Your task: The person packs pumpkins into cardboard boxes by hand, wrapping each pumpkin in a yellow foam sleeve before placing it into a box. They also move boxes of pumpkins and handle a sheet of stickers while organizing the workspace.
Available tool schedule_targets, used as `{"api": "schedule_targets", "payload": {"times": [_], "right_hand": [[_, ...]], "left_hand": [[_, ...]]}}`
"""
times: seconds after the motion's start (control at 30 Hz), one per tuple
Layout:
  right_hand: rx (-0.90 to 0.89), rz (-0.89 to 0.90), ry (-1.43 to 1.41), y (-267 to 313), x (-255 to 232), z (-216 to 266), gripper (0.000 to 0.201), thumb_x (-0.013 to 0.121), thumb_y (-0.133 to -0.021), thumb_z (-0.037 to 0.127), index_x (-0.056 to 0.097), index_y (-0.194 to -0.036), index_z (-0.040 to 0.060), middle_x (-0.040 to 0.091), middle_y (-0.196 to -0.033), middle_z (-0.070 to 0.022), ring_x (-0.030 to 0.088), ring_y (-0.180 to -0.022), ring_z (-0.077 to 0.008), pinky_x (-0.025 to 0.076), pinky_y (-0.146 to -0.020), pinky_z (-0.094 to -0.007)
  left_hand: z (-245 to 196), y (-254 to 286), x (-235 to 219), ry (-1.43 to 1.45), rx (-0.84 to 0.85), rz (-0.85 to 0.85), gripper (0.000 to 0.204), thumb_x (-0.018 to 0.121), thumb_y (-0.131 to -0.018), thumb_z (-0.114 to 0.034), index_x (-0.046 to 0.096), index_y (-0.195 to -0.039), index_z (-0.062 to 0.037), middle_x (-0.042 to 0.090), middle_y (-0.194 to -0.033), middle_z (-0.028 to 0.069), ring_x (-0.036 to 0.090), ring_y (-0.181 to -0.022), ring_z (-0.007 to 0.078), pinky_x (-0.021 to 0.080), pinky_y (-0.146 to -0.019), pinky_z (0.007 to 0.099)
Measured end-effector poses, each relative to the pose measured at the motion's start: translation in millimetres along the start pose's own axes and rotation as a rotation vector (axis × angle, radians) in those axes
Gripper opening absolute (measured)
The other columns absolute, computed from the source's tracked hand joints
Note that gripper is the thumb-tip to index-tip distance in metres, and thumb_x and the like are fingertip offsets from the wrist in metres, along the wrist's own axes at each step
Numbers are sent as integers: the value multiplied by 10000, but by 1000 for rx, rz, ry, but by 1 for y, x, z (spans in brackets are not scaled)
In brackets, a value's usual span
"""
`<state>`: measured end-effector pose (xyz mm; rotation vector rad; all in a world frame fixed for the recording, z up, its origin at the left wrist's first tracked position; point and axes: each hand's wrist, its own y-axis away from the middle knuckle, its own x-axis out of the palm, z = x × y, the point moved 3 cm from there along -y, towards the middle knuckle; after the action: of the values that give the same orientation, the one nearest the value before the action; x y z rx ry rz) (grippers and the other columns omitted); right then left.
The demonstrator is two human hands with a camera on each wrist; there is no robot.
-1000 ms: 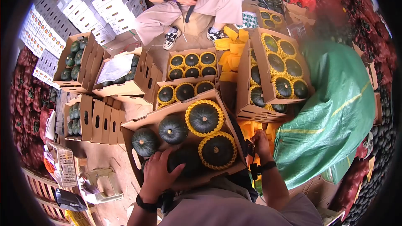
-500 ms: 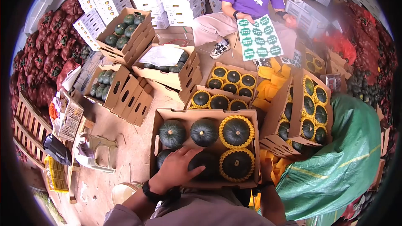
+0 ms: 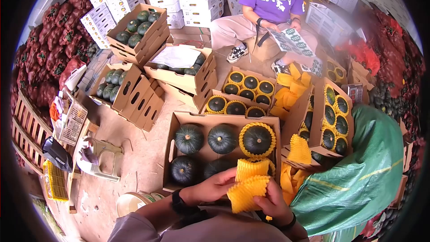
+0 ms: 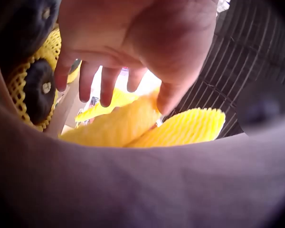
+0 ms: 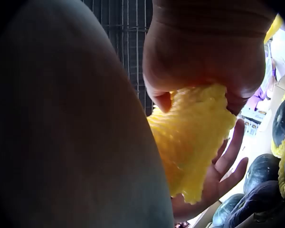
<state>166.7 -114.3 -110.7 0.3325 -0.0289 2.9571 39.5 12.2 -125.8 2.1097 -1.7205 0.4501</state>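
In the head view my right hand grips yellow foam net sleeves, flattened and overlapping, at the near right of an open cardboard box. My left hand comes in from the left, fingers extended at the sleeves' edge. The left wrist view shows those fingers spread, with the thumb touching yellow foam. In the box lie bare dark green pumpkins, and one pumpkin wears a yellow net. Another netted one is mostly hidden behind the sleeves.
Boxes of netted pumpkins stand beyond, with more stacked at right. A loose sleeve overlaps that stack. A green tarp lies to the right, a plastic stool to the left. A person in purple sits opposite, holding a label sheet.
My left hand has left the pumpkin and moved right to the sleeves. My right hand has risen from beside the box, bringing sleeves up. The seated person's label sheet has been raised, then tilted.
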Motion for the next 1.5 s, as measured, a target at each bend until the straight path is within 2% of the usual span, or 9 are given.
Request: {"api": "schedule_targets", "payload": {"times": [0.23, 0.33, 0.47, 0.57, 0.8, 1.0, 1.1, 1.3, 1.5], "right_hand": [[53, -425, 168, -21, -36, -35, 427, 586, -807, 19, 476, -1217, -29, 436, -1284, -176, 494, -1128, -263, 413, -933, -352], [-70, -638, 1175, -32, -33, -8, 452, 587, -822, 38, 471, -1253, -32, 463, -1269, -205, 508, -1124, -293, 412, -943, -374], [-421, -624, 842, -22, 5, 26, 323, 556, -883, 87, 551, -1186, -24, 551, -1161, -203, 550, -1065, -274, 428, -906, -338], [167, 72, 356, -27, 28, 2, 258, 494, -936, 103, 564, -1149, -24, 596, -1062, -153, 573, -981, -199, 440, -841, -296], [145, 258, 343, -33, 42, -2, 241, 515, -918, 56, 551, -1148, -9, 598, -954, -114, 587, -810, -174, 469, -730, -291], [93, 167, 405, -50, 50, 7, 252, 639, -815, 53, 561, -1051, 5, 592, -972, -99, 594, -843, -170, 461, -759, -284], [-237, -276, 268, -62, 48, -6, 333, 711, -769, 61, 505, -1030, 40, 539, -921, -35, 529, -862, -119, 445, -762, -267], [-537, -435, 264, -60, 43, -17, 157, 578, -881, 42, 462, -985, 35, 527, -897, -28, 519, -789, -96, 421, -685, -221], [249, -103, -906, -47, 29, -20, 441, 473, -941, 228, 436, -1315, -4, 566, -1229, -144, 549, -1145, -229, 416, -1000, -374]], "left_hand": [[-4, 52, -44, 110, 112, -591, 280, 402, -990, -95, 479, -1256, -55, 589, -1169, 81, 599, -1027, 185, 487, -881, 330], [-1, 70, -49, -348, 117, -518, 249, 445, -986, -151, 515, -1200, -46, 602, -1108, 98, 624, -971, 214, 498, -821, 332], [-29, 68, -24, -903, 165, -344, 227, 550, -938, -173, 565, -1118, -36, 623, -1024, 143, 634, -922, 305, 502, -799, 343], [-39, 58, -12, -1006, 199, -275, 238, 632, -882, -261, 594, -939, -33, 608, -893, 118, 626, -794, 305, 502, -678, 354], [-60, 57, -19, -1435, 263, -263, 444, 631, -842, -438, 555, -646, -47, 523, -663, 73, 577, -572, 271, 461, -498, 371], [-56, 48, -15, -1412, 240, -119, 300, 693, -800, -361, 649, -796, -65, 538, -797, 91, 578, -734, 273, 466, -599, 352], [-79, 44, 8, -1619, 631, -755, 478, 765, -735, -362, 638, -1084, -60, 509, -1031, 133, 524, -979, 301, 460, -780, 352], [-50, 32, -15, -539, 476, -288, 413, 662, -831, -60, 533, -1220, -6, 571, -1034, 107, 569, -954, 190, 443, -891, 301], [-38, 34, -26, 362, -61, -331, 161, 540, -968, -179, 573, -1021, -31, 606, -907, -26, 559, -872, 41, 432, -800, 173]]}}
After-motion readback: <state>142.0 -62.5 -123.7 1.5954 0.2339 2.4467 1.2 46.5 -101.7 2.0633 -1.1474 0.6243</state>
